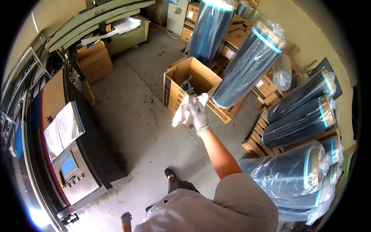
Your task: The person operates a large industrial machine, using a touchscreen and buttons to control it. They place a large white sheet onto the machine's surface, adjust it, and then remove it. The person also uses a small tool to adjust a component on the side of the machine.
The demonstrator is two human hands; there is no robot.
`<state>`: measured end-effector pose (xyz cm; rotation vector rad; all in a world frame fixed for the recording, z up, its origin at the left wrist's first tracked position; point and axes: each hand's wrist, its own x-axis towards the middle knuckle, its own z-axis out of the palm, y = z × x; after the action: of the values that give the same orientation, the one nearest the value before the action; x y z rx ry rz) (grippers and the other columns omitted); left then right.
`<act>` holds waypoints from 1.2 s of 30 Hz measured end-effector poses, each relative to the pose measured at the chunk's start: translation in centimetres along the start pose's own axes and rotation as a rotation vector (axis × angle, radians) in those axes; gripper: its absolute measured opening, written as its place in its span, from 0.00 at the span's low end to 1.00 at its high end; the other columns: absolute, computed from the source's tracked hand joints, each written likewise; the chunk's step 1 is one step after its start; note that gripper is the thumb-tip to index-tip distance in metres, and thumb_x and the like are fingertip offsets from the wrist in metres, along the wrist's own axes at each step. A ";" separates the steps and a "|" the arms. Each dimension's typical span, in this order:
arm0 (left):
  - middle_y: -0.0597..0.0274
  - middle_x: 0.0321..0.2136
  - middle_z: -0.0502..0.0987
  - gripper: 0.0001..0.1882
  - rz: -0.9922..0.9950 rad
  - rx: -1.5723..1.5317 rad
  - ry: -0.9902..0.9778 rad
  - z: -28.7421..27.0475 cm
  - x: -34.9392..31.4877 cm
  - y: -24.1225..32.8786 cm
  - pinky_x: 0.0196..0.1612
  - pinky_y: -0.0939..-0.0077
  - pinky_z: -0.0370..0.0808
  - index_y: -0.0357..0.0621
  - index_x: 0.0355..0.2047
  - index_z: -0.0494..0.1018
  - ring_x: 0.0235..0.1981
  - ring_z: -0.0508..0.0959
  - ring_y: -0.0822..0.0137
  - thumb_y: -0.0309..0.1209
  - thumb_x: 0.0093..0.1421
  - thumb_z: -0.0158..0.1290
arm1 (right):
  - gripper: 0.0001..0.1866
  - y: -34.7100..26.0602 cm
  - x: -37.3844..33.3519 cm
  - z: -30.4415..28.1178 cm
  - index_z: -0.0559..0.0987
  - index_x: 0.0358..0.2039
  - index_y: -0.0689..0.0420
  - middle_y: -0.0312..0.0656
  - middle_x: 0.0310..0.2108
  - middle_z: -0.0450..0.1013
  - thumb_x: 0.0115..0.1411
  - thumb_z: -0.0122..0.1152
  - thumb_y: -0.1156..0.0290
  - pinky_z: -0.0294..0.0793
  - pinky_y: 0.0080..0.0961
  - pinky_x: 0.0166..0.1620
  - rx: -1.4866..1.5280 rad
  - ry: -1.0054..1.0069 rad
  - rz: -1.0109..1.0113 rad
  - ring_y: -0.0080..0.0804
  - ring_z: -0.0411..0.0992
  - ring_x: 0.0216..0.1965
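My right hand (pixel 198 110), in a grey knit glove, reaches forward at arm's length and is closed on a white, paper-like sheet (pixel 179 115). Part of the sheet hangs down on the left of the hand. Just beyond stands an open cardboard box (pixel 174 92), its near rim close to the hand. Dark scraps (pixel 188 86) lie inside the box; the hand partly hides its near corner. My left hand (pixel 126 219), also gloved, hangs low by my side near the bottom edge, away from any object. Its fingers are too indistinct to read.
Plastic-wrapped dark rolls (pixel 249 65) stand behind the box, and more rolls (pixel 286 166) lie on pallets at right. A machine console (pixel 81 174) with an open binder (pixel 63 129) runs along the left. Another carton (pixel 94 63) sits by a green machine (pixel 127 38). My shoe (pixel 169 172) is on the concrete floor.
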<state>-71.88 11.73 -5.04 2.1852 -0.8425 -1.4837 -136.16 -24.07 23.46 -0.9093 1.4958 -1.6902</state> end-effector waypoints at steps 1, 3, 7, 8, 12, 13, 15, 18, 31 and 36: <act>0.60 0.28 0.79 0.13 0.034 -0.061 0.028 0.8 -0.4 3.8 0.31 0.73 0.76 0.36 0.40 0.78 0.28 0.77 0.69 0.29 0.60 0.49 | 0.08 0.7 3.0 -1.4 0.78 0.40 0.59 0.37 0.36 0.77 0.65 0.60 0.68 0.74 0.19 0.44 0.045 0.042 -0.067 0.22 0.75 0.37; 0.62 0.30 0.80 0.15 0.118 -0.065 0.075 1.7 -0.9 9.4 0.34 0.75 0.75 0.36 0.45 0.77 0.28 0.76 0.71 0.29 0.60 0.50 | 0.09 0.8 8.6 -2.6 0.78 0.44 0.59 0.36 0.37 0.77 0.65 0.58 0.71 0.73 0.19 0.44 0.164 0.066 -0.161 0.22 0.74 0.36; 0.63 0.30 0.79 0.17 0.182 -0.022 0.096 3.1 -3.5 16.0 0.35 0.76 0.74 0.36 0.47 0.76 0.28 0.75 0.71 0.30 0.60 0.51 | 0.10 0.7 18.9 -5.4 0.77 0.46 0.61 0.36 0.37 0.77 0.66 0.56 0.72 0.73 0.20 0.44 0.099 0.087 -0.290 0.22 0.74 0.35; 0.63 0.30 0.79 0.17 0.174 -0.018 0.104 3.3 -4.0 16.5 0.34 0.76 0.74 0.35 0.47 0.77 0.28 0.75 0.72 0.30 0.60 0.52 | 0.10 0.9 20.8 -6.1 0.77 0.46 0.60 0.35 0.36 0.77 0.66 0.56 0.71 0.73 0.19 0.43 0.052 0.079 -0.293 0.22 0.74 0.35; 0.63 0.29 0.79 0.15 0.091 -0.029 0.084 3.1 -3.3 10.1 0.32 0.76 0.75 0.36 0.43 0.78 0.27 0.76 0.72 0.31 0.58 0.53 | 0.20 7.7 26.9 -12.2 0.72 0.53 0.63 0.44 0.43 0.76 0.63 0.59 0.68 0.77 0.29 0.44 -0.204 0.025 -0.171 0.33 0.76 0.41; 0.62 0.28 0.79 0.14 0.073 -0.048 0.066 3.0 -3.2 8.1 0.31 0.76 0.75 0.36 0.42 0.78 0.26 0.76 0.71 0.31 0.58 0.54 | 0.22 10.4 26.9 -13.8 0.70 0.55 0.61 0.47 0.44 0.76 0.63 0.58 0.65 0.76 0.32 0.46 -0.358 0.035 -0.133 0.37 0.75 0.43; 0.57 0.28 0.80 0.13 -0.051 -0.150 0.106 2.7 -5.8 4.4 0.28 0.72 0.78 0.35 0.41 0.77 0.26 0.78 0.67 0.31 0.59 0.54 | 0.28 16.5 24.4 -14.2 0.65 0.59 0.57 0.51 0.48 0.74 0.62 0.56 0.59 0.73 0.38 0.49 -0.832 0.020 -0.004 0.44 0.73 0.48; 0.52 0.29 0.80 0.17 -0.342 -0.125 0.095 3.0 -6.6 1.0 0.25 0.69 0.78 0.33 0.45 0.75 0.24 0.79 0.63 0.34 0.60 0.55 | 0.29 26.7 16.0 -17.8 0.64 0.61 0.54 0.55 0.53 0.72 0.63 0.52 0.54 0.70 0.44 0.54 -1.198 -0.323 0.260 0.51 0.71 0.54; 0.50 0.18 0.78 0.18 -0.131 0.267 0.452 2.2 -8.0 8.8 0.25 0.59 0.73 0.33 0.31 0.74 0.19 0.77 0.58 0.40 0.60 0.55 | 0.21 26.4 -11.7 2.5 0.81 0.42 0.61 0.57 0.44 0.76 0.52 0.60 0.60 0.76 0.43 0.47 -1.399 -1.000 0.599 0.56 0.75 0.46; 0.38 0.25 0.76 0.24 -0.082 0.416 0.624 -1.7 -11.0 10.4 0.32 0.51 0.73 0.38 0.24 0.77 0.28 0.77 0.39 0.49 0.61 0.51 | 0.12 24.4 -16.2 11.7 0.82 0.30 0.57 0.55 0.33 0.78 0.48 0.59 0.64 0.76 0.47 0.39 -1.354 -0.819 0.137 0.57 0.76 0.37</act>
<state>-76.08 11.04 9.53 2.7760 -0.8885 -0.5960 -116.69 -18.45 -0.63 -1.7699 1.8592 0.1179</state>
